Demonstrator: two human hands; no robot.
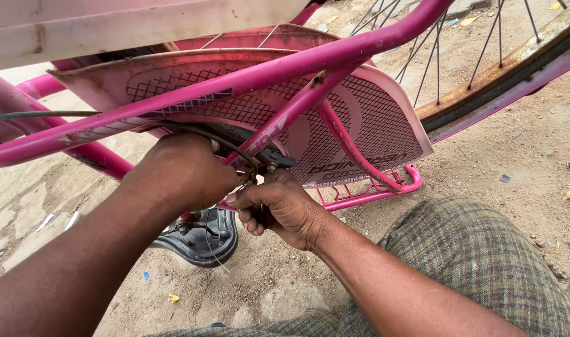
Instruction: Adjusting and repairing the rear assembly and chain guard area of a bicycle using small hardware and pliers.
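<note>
Both hands close on the brake under a pink bike's frame — left hand gripping, right hand fisted around a small tool — where a slip could pinch fingers.

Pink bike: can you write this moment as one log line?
left hand: on brake cable | right hand: at brake bolt | pink bike frame: upside down | saddle: on ground

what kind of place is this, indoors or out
Probably outdoors, an open-air bike repair spot: bare sandy ground with litter, and an upturned pink bicycle whose saddle rests on the dirt.
</note>
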